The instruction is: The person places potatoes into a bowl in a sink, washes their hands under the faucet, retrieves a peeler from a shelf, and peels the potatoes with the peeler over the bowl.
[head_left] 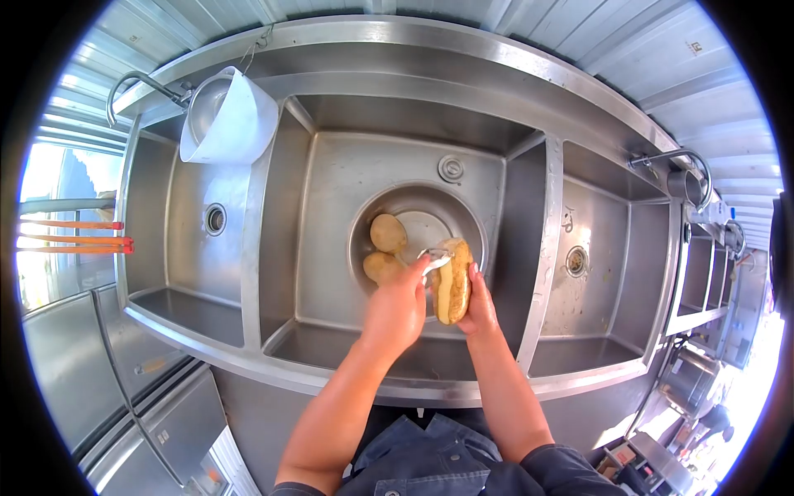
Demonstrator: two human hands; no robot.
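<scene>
My right hand (480,306) grips a long potato (463,289) from its right side, above the metal bowl (364,207). A pale peeled strip runs down the potato beside brown skin. My left hand (397,310) is closed around a peeler (434,259), whose head lies against the upper left of the potato. Inside the bowl, to the left, rest a round potato (388,233) and another potato (382,268), the latter partly covered by my left hand. The bowl stands in the middle sink basin (331,174).
A white plastic container (248,124) with a metal bowl sits at the left basin's back edge, near a faucet (141,78). Dividers separate the basins. Another faucet (703,169) stands at the right basin (595,215). A drain (450,169) lies behind the bowl.
</scene>
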